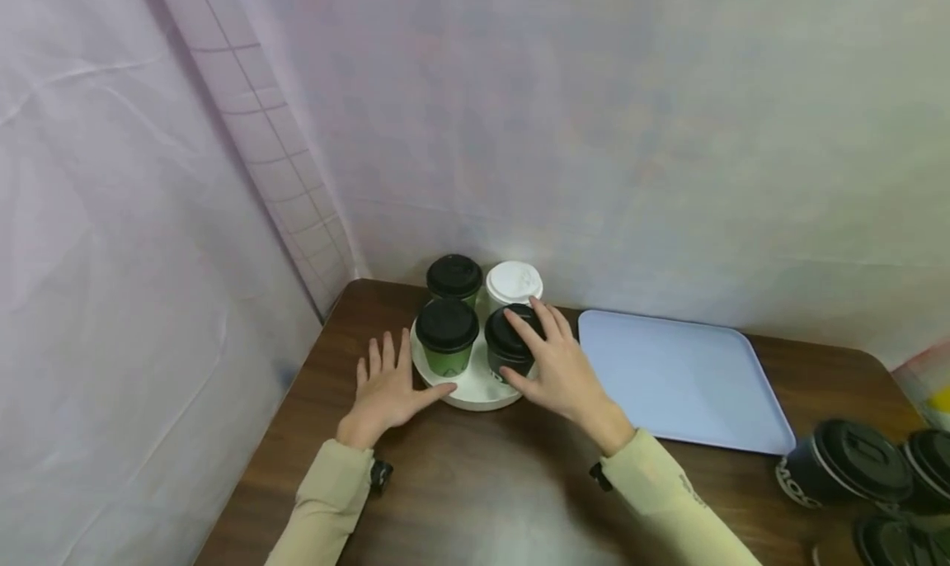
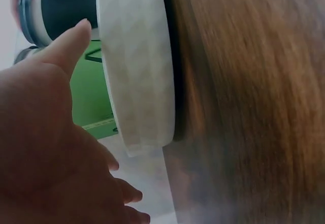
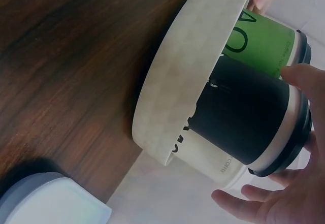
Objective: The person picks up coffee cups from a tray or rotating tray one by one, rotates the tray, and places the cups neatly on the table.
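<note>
A round white tray [image 1: 475, 397] with a faceted side holds several lidded paper cups. On it stand a front green cup [image 1: 447, 360] with a black lid, a rear green cup [image 1: 454, 277], a white cup [image 1: 514, 282] and a black cup [image 1: 507, 353]. My right hand [image 1: 560, 376] holds the black cup around its lid, thumb at the near side; in the right wrist view the other fingers reach past the lid [image 3: 287, 145]. At the tray's left, my left hand [image 1: 386, 393] has its fingers spread, its thumb extending over the tray rim [image 2: 137, 71].
A pale blue rectangular tray [image 1: 683, 380] lies to the right of the round one. More black-lidded cups [image 1: 846, 463] stand at the table's right side. White cloth [image 1: 594, 137] hangs behind the brown wooden table [image 1: 475, 492] and on its left.
</note>
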The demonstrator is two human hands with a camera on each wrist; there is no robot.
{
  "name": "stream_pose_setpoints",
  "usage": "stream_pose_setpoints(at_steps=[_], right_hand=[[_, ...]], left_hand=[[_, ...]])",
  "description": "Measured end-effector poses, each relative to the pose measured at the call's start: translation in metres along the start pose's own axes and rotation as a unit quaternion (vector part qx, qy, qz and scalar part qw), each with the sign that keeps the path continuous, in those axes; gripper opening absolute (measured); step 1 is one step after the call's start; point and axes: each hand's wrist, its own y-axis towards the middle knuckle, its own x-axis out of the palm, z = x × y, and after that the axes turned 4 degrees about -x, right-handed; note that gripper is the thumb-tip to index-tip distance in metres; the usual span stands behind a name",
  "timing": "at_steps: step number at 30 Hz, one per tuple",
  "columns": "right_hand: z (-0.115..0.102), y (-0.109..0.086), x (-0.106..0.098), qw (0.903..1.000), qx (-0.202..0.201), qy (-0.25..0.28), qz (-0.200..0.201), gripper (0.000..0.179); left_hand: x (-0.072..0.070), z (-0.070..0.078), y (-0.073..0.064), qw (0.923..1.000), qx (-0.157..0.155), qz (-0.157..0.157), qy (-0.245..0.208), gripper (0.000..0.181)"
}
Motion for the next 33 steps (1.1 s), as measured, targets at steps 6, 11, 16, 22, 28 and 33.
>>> stream_pose_setpoints(at_steps=[6,11,16,22,28,33], right_hand=[[-0.001,-0.005,-0.001,1.0000,-0.002,-0.006,0.006,0.084],[-0.002,-0.007,-0.002,0.9998,-0.008,-0.004,0.019,0.083],[-0.005,-0.009,-0.002,0.9998,0.000,0.014,0.017,0.079],[-0.008,-0.009,-0.002,0.9989,0.015,0.038,0.020,0.077],[-0.007,-0.008,-0.001,0.9985,0.023,0.046,0.021,0.076],[-0.006,-0.008,0.002,0.9981,0.027,0.051,0.024,0.077]], left_hand=[[0.003,0.004,-0.002,0.9996,0.007,-0.024,0.015,0.123],[0.003,0.009,-0.005,0.9992,0.022,-0.021,0.024,0.122],[0.004,0.011,-0.005,0.9988,0.036,-0.015,0.031,0.121],[0.006,0.012,-0.004,0.9988,0.041,-0.010,0.026,0.120],[0.008,0.013,-0.004,0.9985,0.039,-0.006,0.037,0.120],[0.010,0.013,-0.005,0.9987,0.042,0.002,0.028,0.118]])
